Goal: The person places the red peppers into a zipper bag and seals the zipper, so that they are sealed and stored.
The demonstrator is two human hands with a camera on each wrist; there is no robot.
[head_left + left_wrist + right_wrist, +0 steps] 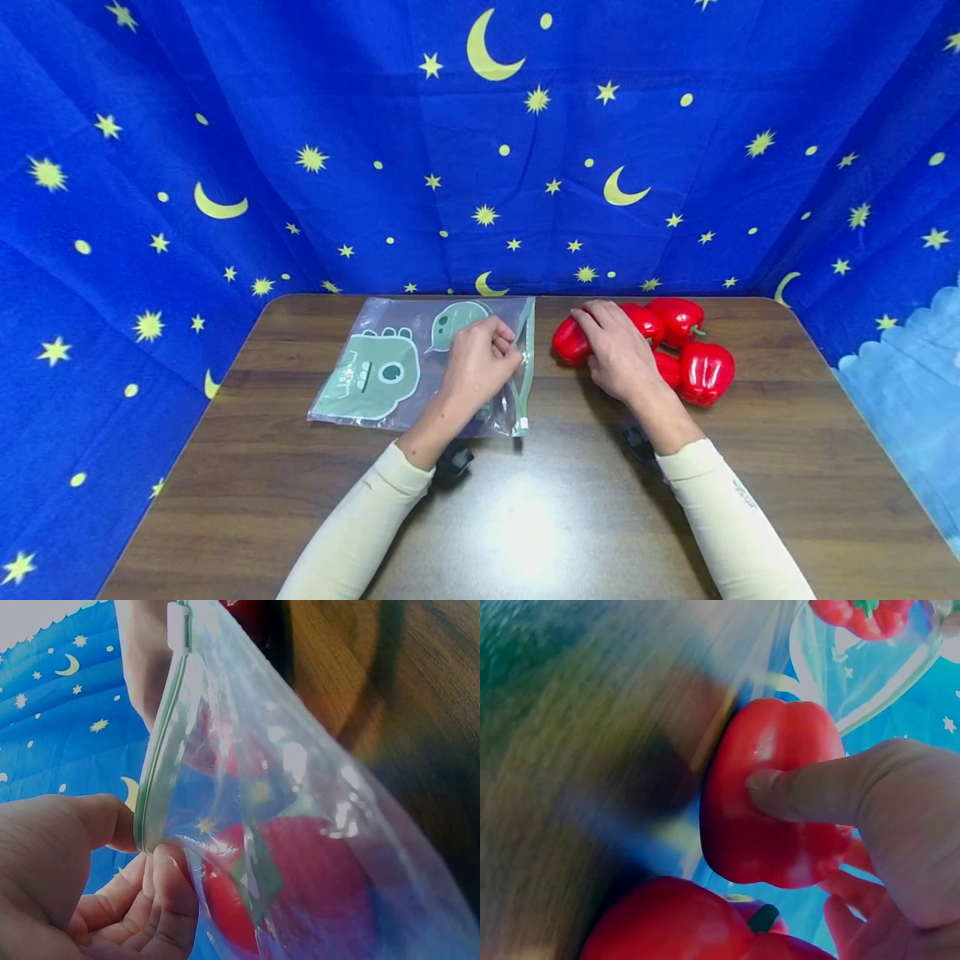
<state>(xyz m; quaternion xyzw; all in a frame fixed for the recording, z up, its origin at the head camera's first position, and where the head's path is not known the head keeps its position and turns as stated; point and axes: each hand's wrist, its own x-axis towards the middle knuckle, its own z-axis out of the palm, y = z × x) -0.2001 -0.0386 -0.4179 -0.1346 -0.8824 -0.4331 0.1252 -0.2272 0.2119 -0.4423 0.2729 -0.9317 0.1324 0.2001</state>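
Note:
My left hand (480,358) pinches the green zip edge of a clear zip bag (420,317) printed with a green monster. In the left wrist view, thumb and fingers hold the zip edge (156,765) up, and red shapes (315,870) show through the film; whether they lie inside or behind it, I cannot tell. My right hand (618,354) grips a red bell pepper (780,802), thumb on its side and fingers behind. More red bell peppers (707,373) lie close by, to the right of that hand.
The wooden table (585,517) runs back to a blue star-and-moon cloth (495,167). A white slider (522,425) sits at the near end of the bag's zip. Another red pepper (862,615) shows near the bag at the right wrist view's top.

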